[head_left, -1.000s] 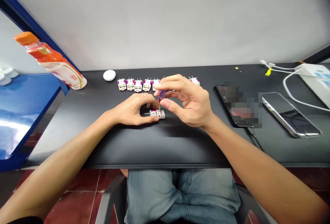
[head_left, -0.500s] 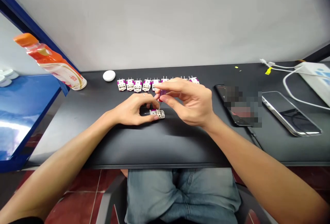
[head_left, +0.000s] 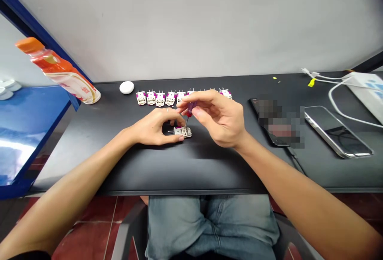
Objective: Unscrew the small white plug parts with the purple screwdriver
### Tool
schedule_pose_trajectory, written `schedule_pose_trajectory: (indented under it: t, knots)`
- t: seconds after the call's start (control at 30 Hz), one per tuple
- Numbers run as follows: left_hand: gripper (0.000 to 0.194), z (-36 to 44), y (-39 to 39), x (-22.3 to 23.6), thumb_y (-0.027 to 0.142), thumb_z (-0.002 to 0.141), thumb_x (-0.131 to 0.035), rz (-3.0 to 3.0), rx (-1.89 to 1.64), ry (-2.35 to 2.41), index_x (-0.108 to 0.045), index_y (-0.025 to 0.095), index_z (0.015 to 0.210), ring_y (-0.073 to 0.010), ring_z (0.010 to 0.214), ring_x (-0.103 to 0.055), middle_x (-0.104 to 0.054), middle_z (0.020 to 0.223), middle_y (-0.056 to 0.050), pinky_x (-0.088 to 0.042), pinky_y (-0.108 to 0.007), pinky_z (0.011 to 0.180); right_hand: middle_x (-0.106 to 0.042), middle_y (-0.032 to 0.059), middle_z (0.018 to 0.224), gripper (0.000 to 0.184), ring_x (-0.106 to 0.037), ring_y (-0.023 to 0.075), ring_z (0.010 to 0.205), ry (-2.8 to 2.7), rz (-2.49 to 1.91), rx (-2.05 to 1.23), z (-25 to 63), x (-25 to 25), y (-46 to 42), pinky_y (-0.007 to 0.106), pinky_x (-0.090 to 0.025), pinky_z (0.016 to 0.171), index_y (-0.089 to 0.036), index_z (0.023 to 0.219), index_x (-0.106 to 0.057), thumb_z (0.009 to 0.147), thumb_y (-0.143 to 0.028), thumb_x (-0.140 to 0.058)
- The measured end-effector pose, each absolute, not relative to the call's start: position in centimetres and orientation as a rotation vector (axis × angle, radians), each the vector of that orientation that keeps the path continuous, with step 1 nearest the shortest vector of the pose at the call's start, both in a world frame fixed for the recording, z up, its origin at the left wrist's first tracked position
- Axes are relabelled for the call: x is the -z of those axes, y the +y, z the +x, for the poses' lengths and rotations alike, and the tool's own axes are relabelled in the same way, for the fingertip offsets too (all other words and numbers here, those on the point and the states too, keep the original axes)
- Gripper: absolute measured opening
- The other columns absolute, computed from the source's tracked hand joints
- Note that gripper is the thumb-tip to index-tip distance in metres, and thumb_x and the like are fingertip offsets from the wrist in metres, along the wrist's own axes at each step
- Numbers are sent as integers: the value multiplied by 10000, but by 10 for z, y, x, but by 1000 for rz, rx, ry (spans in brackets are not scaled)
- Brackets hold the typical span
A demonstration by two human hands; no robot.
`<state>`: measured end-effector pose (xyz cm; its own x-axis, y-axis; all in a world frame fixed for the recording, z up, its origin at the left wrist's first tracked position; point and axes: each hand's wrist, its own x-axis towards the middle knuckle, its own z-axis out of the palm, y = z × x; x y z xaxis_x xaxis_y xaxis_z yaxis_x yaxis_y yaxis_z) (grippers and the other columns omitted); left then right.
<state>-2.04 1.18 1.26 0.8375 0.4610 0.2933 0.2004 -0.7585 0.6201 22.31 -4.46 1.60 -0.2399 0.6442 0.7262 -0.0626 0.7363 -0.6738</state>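
Note:
On the black table, my left hand (head_left: 155, 127) grips a small white and purple plug insert (head_left: 182, 132) between thumb and fingers; metal pins stick out of its left end. My right hand (head_left: 221, 118) pinches a small screwdriver (head_left: 190, 111) with a red and purple handle. Its thin shaft points down, with the tip at the insert's upper side near my left fingertips. Behind my hands stands a row of several similar plug inserts (head_left: 160, 99), pins upward; my right hand partly hides the row's right part.
An orange-capped bottle (head_left: 66, 74) and a white round object (head_left: 127, 88) are at the back left. To the right lie a black phone (head_left: 257, 110) with a cable, a silver-edged phone (head_left: 338, 132), and a white box (head_left: 366, 92) with white cords (head_left: 332, 92). The table's front edge (head_left: 185, 192) borders my lap.
My right hand has shifted slightly left and its fingers have rolled around the handle, so more of the screwdriver shows. My left hand and the insert stay almost still.

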Motion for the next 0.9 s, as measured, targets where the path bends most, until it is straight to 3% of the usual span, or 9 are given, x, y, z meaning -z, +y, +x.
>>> schedule_pose_trajectory:
  t: [0.17,0.37,0.53,0.6,0.73,0.8,0.9]
  knots:
    - [266,-20,12,-10,428,997,-884,2421,-585,482,-810,188,1086,-208,885,-759,-847,1032,-66,-608,-317,828,-894,38,1251,338,-870,203,1096,-1690,-515,-528,221,-15,-45,352,-776,926,-325,1340,-907,1053,-155,-850]
    - [258,-20,13,-9,430,996,-871,2395,-561,485,-806,200,1093,-220,929,-783,-856,1068,-64,-624,-330,875,-889,77,1296,386,-879,191,1088,-1759,-494,-639,221,-13,-44,379,-773,1010,-265,1512,-818,1173,-199,-645]
    - [257,-19,13,-11,431,978,-891,2409,-565,499,-805,196,1034,-197,842,-743,-843,985,-54,-595,-309,801,-884,30,1224,346,-833,180,962,-1713,-538,-398,222,-11,-39,362,-761,888,-352,1353,-907,1038,-213,-874]
    - [241,-20,13,-11,412,979,-886,2408,-560,488,-816,197,1065,-197,853,-743,-843,996,-54,-600,-307,817,-912,16,1192,410,-852,190,991,-1718,-565,-410,222,-11,-40,384,-767,947,-361,1443,-873,1078,-186,-813]
    - [242,-20,12,-12,399,968,-894,2411,-541,497,-824,195,1079,-199,869,-749,-846,1015,-58,-602,-303,828,-892,75,1345,427,-881,208,1132,-1765,-556,-635,226,-13,-43,414,-765,1057,-282,1571,-789,1173,-224,-646]
    - [246,-20,12,-12,407,970,-891,2408,-549,501,-816,193,1065,-195,854,-744,-843,1000,-58,-596,-300,814,-862,86,1390,371,-867,216,1168,-1776,-540,-621,227,-13,-42,399,-768,1028,-286,1498,-831,1152,-258,-700]
    - [251,-19,12,-12,424,983,-873,2403,-556,496,-806,192,1052,-200,864,-748,-844,999,-59,-594,-305,818,-877,45,1282,353,-852,203,1076,-1778,-521,-472,227,-13,-39,377,-770,953,-339,1415,-880,1075,-254,-834]
